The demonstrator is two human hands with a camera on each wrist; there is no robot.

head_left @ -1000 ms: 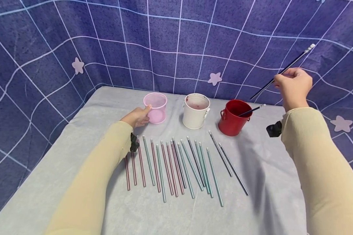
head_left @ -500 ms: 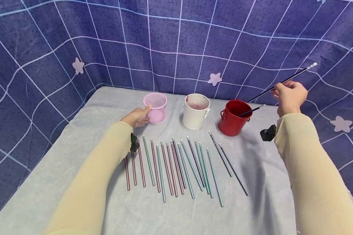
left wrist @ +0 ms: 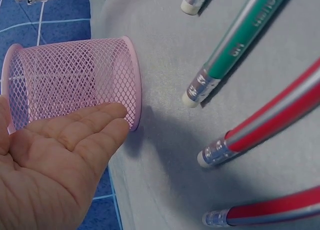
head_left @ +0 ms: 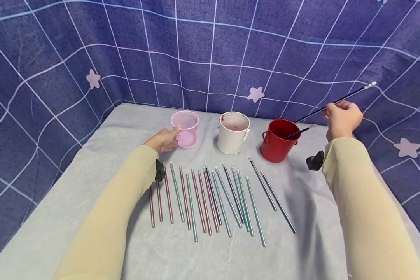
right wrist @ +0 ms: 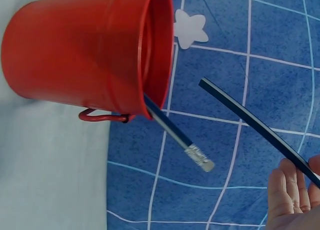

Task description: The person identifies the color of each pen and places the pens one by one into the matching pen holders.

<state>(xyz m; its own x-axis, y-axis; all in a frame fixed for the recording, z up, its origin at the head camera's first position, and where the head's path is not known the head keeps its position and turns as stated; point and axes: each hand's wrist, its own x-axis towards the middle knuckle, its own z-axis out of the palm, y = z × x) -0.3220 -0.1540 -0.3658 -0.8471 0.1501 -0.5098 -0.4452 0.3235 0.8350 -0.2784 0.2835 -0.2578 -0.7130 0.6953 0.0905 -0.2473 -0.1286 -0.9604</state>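
Observation:
My right hand (head_left: 344,116) pinches a dark pencil (head_left: 353,94) between thumb and fingers, eraser end up and to the right. The pencil's lower tip is near the rim of the red bucket (head_left: 274,149); in the right wrist view that tip (right wrist: 203,83) stands apart from the bucket's mouth. Another dark pencil (right wrist: 172,129) leans inside the bucket, eraser end sticking out. My left hand (head_left: 164,139) rests against the pink mesh cup (head_left: 188,138), thumb by the rim. In the left wrist view its fingers (left wrist: 95,135) lie nearly straight along the cup's side.
A white bucket (head_left: 229,142) stands between the pink cup and the red bucket. Red pencils (head_left: 168,194), green pencils (head_left: 254,206) and dark pencils (head_left: 278,202) lie in a row on the grey cloth (head_left: 203,260). A blue gridded curtain (head_left: 196,46) hangs behind.
My right hand has come down and slightly left with the dark pencil, which now slants flatter, its tip closer to the red bucket. The left hand has stayed still.

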